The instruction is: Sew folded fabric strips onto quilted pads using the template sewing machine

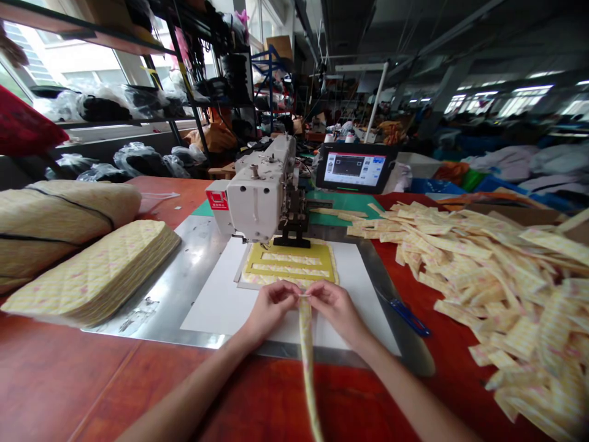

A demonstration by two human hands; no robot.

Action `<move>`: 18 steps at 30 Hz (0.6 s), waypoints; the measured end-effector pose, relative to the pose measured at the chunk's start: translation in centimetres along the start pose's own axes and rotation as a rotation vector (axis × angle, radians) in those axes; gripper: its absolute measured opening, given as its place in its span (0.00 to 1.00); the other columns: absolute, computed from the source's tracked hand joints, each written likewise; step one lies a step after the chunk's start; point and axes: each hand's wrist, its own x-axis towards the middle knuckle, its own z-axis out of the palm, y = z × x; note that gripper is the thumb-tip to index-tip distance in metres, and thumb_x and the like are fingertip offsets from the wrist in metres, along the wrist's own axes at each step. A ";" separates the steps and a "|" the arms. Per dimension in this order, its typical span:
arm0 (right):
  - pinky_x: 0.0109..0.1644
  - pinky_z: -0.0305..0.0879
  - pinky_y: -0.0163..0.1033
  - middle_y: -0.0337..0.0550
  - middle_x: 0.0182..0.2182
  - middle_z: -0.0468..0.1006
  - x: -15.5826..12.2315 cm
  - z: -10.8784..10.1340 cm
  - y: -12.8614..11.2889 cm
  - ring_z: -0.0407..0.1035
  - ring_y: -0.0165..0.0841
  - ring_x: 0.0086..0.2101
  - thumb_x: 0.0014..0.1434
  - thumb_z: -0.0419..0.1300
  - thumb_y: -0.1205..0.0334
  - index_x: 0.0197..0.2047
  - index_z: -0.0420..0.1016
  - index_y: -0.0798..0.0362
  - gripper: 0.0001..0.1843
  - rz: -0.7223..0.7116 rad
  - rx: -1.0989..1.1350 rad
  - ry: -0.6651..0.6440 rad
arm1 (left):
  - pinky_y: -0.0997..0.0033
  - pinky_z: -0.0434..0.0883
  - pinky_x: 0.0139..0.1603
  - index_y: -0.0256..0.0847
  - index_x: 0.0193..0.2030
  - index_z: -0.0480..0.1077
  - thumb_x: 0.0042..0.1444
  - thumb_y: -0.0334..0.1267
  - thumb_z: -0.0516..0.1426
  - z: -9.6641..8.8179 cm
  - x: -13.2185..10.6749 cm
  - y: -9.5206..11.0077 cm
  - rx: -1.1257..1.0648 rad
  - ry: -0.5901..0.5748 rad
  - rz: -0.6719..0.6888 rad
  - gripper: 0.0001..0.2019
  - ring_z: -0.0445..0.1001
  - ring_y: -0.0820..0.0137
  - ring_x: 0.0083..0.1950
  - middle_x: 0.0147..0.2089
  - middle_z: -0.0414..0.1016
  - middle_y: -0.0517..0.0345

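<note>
My left hand (270, 306) and my right hand (335, 306) meet at the middle of the table, each pinching the top end of a narrow yellow patterned fabric strip (307, 356) that hangs down toward me. Just beyond my fingers lies a yellow slotted template (289, 261) over quilted fabric, on a white board (216, 301). The white sewing machine (257, 196) stands behind it, its clamp foot resting on the template's far edge.
A stack of yellow quilted panels (99, 270) and rolled quilting (59, 215) lie at the left. A heap of short yellow strips (497, 276) covers the right side. Blue-handled scissors (407, 314) lie right of the board. A touchscreen (354, 169) stands behind the machine.
</note>
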 end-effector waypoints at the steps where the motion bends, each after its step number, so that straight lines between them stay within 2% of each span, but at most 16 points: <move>1: 0.41 0.73 0.36 0.40 0.32 0.82 -0.1 0.1 -0.1 0.78 0.34 0.35 0.54 0.73 0.51 0.34 0.80 0.51 0.13 -0.002 -0.010 0.014 | 0.71 0.75 0.44 0.37 0.35 0.78 0.49 0.50 0.72 0.0 0.0 0.2 0.002 -0.007 -0.015 0.18 0.78 0.68 0.38 0.36 0.80 0.55; 5: 0.41 0.74 0.39 0.42 0.33 0.83 -0.5 0.3 -0.8 0.79 0.37 0.35 0.56 0.71 0.51 0.34 0.81 0.50 0.12 -0.005 -0.067 0.051 | 0.72 0.74 0.42 0.36 0.34 0.78 0.47 0.51 0.73 0.0 0.0 0.1 -0.012 0.006 -0.016 0.19 0.77 0.69 0.37 0.34 0.79 0.55; 9: 0.44 0.74 0.40 0.44 0.36 0.84 -0.5 0.4 -1.2 0.79 0.39 0.39 0.59 0.69 0.48 0.36 0.81 0.51 0.14 0.012 -0.087 0.050 | 0.70 0.74 0.44 0.37 0.37 0.77 0.48 0.50 0.73 0.0 0.0 -0.5 -0.019 0.033 0.006 0.19 0.78 0.68 0.38 0.36 0.80 0.54; 18: 0.37 0.71 0.39 0.45 0.32 0.83 0.0 0.3 -0.3 0.76 0.37 0.33 0.56 0.70 0.39 0.36 0.80 0.53 0.23 0.105 -0.085 0.026 | 0.70 0.74 0.48 0.38 0.39 0.76 0.46 0.47 0.74 0.4 -0.2 -0.4 -0.092 0.121 0.029 0.20 0.78 0.69 0.40 0.39 0.79 0.56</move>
